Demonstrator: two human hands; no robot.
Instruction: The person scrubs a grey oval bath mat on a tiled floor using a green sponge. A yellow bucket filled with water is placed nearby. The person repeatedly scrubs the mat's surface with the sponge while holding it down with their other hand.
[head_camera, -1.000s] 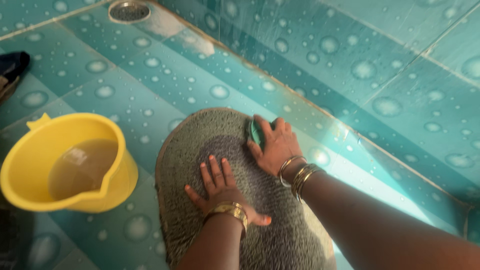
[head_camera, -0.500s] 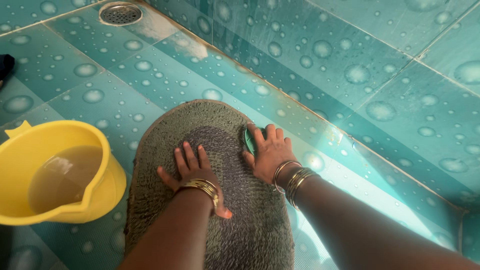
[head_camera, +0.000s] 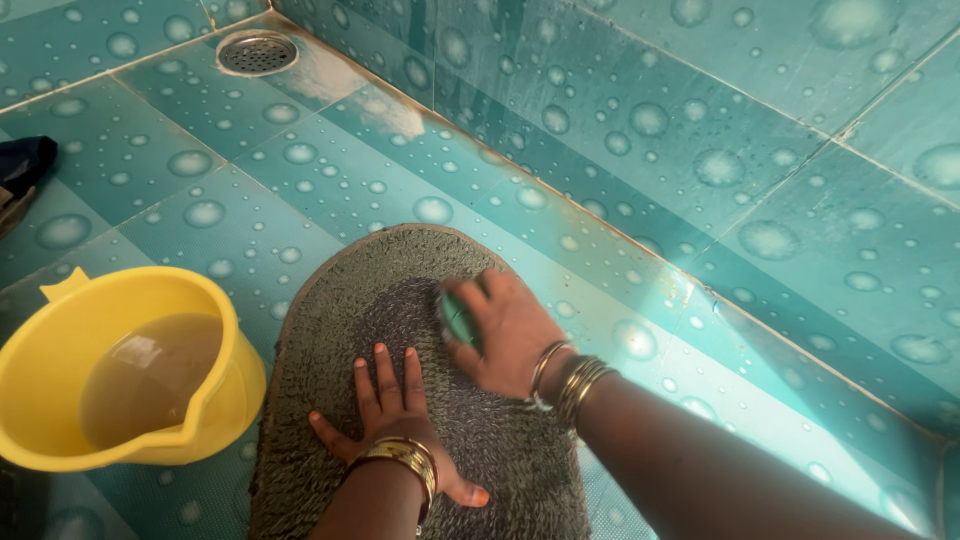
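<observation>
Mat (head_camera: 330, 330), grey-green and shaggy, lies flat on the wet tiled floor (head_camera: 200, 200) under both hands, its far rounded end just beyond the fingertips and a darker soaked patch in its middle. The left hand (head_camera: 395, 420) is spread wide, palm down, pressing the pile near the mat's centre. The right hand (head_camera: 505, 335), just ahead of it and to the right, is curled around a small green scrub brush (head_camera: 455, 318), of which only an edge shows at the fingers, and holds it against the dark patch. Left of the left hand stands a yellow bucket (head_camera: 60, 330) with murky water, close to the mat's edge though I cannot tell whether they touch. A round floor drain (head_camera: 257, 52) sits well ahead of the hands, by the tiled wall (head_camera: 700, 120).

Judging by this, the scrubbing step is in hand. A next stroke would call for steady downward pressure from the left hand, so the mat does not slide on the slick tiles while the brush works over the pile.
</observation>
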